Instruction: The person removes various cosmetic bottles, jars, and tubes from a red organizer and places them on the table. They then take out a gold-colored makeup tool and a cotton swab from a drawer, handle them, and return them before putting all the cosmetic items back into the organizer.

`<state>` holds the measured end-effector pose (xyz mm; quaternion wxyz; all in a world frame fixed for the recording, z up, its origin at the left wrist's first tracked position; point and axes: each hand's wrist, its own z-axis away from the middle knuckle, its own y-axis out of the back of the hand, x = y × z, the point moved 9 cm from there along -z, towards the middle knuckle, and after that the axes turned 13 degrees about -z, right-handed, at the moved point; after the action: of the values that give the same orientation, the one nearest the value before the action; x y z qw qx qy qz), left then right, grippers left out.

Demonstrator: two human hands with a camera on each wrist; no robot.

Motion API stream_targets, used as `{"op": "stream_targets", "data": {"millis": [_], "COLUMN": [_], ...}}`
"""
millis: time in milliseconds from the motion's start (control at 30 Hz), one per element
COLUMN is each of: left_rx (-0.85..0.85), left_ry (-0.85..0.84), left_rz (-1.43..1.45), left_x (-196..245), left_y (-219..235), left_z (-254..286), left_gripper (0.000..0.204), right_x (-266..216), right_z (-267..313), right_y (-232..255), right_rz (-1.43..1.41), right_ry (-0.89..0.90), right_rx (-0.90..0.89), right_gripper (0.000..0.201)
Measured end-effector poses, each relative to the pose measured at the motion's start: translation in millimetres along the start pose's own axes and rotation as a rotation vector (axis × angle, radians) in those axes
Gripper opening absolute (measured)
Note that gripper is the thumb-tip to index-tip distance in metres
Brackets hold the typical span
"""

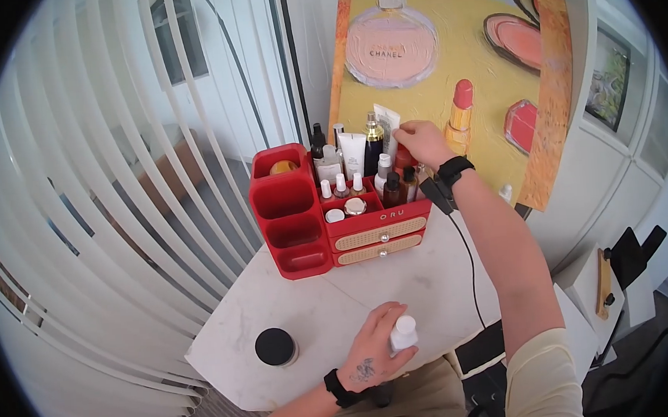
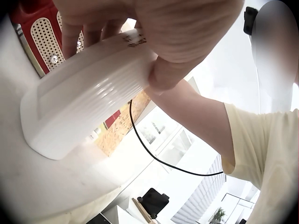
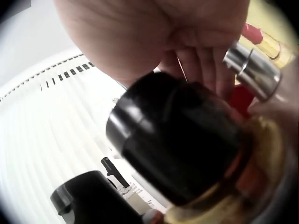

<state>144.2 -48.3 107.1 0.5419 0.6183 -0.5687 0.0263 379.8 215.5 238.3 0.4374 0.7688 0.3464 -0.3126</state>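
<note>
My left hand (image 1: 370, 353) holds a white bottle (image 1: 404, 336) with a white cap above the front of the table. In the left wrist view, the fingers and thumb of this hand (image 2: 187, 32) wrap the ribbed bottle (image 2: 84, 98). My right hand (image 1: 426, 143) pinches the edge of a white tube (image 1: 385, 124) at the back right of a red organizer (image 1: 337, 227). From the right wrist, the hand (image 3: 154, 37) appears behind a large black cap (image 3: 173, 140), which hides the fingertips and tube.
Several bottles and small jars fill the organizer, with empty red compartments on its left. A black-lidded jar (image 1: 275, 347) stands at the table's (image 1: 234, 322) front left. A cable (image 1: 471, 265) runs down beside my right arm. Behind stands a painting (image 1: 462, 48); blinds (image 1: 111, 184) hang left.
</note>
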Motion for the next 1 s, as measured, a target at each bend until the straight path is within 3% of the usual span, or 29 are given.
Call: {"op": "stream_targets", "data": {"millis": [67,200,267,333,400,433,533,567,633,700,767,833,900,933,1000], "left_rx": [-0.001,0.037,0.084,0.148,0.297,0.3,0.367,0.367,0.353,0.311,0.273,0.243,0.252,0.258,0.249], "left_ry": [0.01,0.036,0.125,0.2,0.13,0.13,0.002,-0.056,-0.116,-0.188,-0.147,-0.107,0.011,0.017,0.006], "left_rz": [0.007,-0.091,0.063,0.199,0.6,0.606,0.713,0.726,0.746,0.691,0.628,0.562,0.177,0.178,-0.115], "left_x": [-1.4,-6.9,-27.9,-38.4,-32.9,-30.9,-14.4,-5.7,4.2,14.4,14.8,18.7,19.1,17.7,19.4], "left_y": [-0.5,0.4,-7.6,-6.7,5.6,4.2,6.3,6.0,3.1,-0.3,0.5,3.6,9.0,8.8,1.3], "left_z": [0.5,2.1,5.9,7.0,0.4,-3.5,-12.3,-14.3,-16.3,-15.2,-14.6,-17.0,-21.8,-23.6,-25.8], "left_gripper": [0.072,0.08,0.085,0.09,0.099,0.099,0.102,0.102,0.102,0.104,0.105,0.105,0.107,0.107,0.105], "right_x": [-11.0,-16.7,-5.6,-5.4,23.5,40.6,52.5,51.7,34.1,29.0,31.5,27.9,11.4,1.7,-18.4], "right_z": [11.5,62.3,102.8,161.2,216.0,242.1,323.3,334.1,361.8,365.2,368.9,348.9,348.4,348.2,347.7], "right_y": [26.8,58.5,59.7,49.1,38.3,26.9,-16.9,-17.3,-42.0,-37.3,-35.8,-7.4,-6.3,-6.3,-5.6], "right_rz": [0.047,-0.024,-0.345,-0.495,-0.456,-0.461,-0.836,-0.834,-1.33,-1.306,-1.282,-0.547,-0.606,-0.666,-0.59], "right_ry": [0.163,0.147,0.118,-0.078,-0.177,-0.308,-0.712,-0.711,-0.888,-0.839,-0.797,-0.245,-0.26,-0.277,-0.219], "right_rx": [0.24,0.299,0.256,0.139,0.039,-0.025,-0.249,-0.24,-0.435,-0.389,-0.352,-0.2,-0.188,-0.173,-0.152], "right_gripper": [0.041,0.037,0.03,0.03,0.033,0.032,0.046,0.046,0.055,0.055,0.055,0.059,0.062,0.066,0.066]}}
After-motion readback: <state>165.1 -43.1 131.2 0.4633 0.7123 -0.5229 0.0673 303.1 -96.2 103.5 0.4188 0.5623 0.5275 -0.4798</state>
